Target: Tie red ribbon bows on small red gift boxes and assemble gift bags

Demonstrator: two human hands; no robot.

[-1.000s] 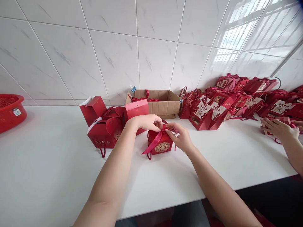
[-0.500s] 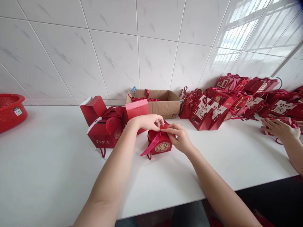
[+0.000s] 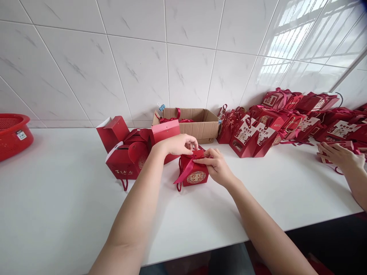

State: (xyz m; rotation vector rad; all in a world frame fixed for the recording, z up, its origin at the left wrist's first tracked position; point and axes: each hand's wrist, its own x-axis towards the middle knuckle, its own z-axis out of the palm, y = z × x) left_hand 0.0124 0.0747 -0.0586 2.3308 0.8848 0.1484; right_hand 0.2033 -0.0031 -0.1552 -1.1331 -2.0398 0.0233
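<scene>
A small red gift box [image 3: 197, 177] with a round gold emblem stands upright on the white table [image 3: 86, 221]. Its dark pink ribbon [image 3: 185, 173] crosses the top, one tail hanging down the front left, and a twisted red cord hangs at its left side. My left hand [image 3: 183, 145] is at the back left of the box top, fingers curled inward; what its fingertips hold is hidden. On the right of the top, my right hand [image 3: 215, 162] has its fingers pressed together on the ribbon at the knot.
Red boxes [image 3: 126, 160] stand to the left, before a cardboard box [image 3: 203, 131]. A red basket [image 3: 14, 137] is at far left. Several red gift bags [image 3: 243, 139] line the right back. Another person's hand [image 3: 341, 154] rests on a box at far right.
Both hands have shifted slightly on the box top. The red flap between them shows more, and the ribbon tail has risen a little and moved right.
</scene>
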